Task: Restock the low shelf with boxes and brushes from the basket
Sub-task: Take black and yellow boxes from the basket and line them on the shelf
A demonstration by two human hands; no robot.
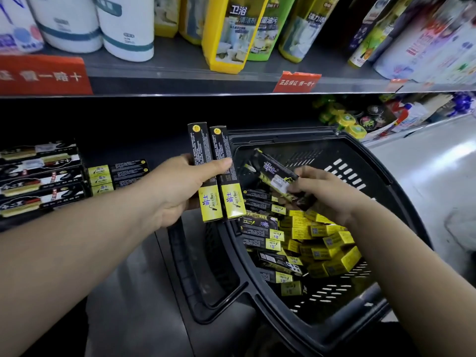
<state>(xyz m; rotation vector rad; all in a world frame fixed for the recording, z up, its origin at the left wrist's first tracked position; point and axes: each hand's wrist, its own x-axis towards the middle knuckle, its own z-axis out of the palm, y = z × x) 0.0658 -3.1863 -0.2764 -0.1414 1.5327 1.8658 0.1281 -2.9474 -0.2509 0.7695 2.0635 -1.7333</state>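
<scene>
Nearest, at about 5 o'clock, the black basket sits tipped toward the person, its folded handle lying off the rim at 6 o'clock. The tilt has gathered the loose boxes in a heap on its right side, within easy reach.

Just above that heap the right hand pinches one long black-and-yellow box by its lower end. The box slants up toward 11 o'clock, clear of the others.

At the centre the left hand grips two matching boxes side by side, upright, yellow ends down, thumb pressed across their fronts. I'd judge it is gathering a bundle so several go in at once.

Farther off, at 9 o'clock, the low shelf already holds a short stack of boxes beside stacked brush packs. Dark open room lies between that stack and the basket's far rim, the likely landing spot.

The upper shelf edge overhangs at 12 o'clock, so upright boxes would probably have to be laid over to pass under it.
</scene>
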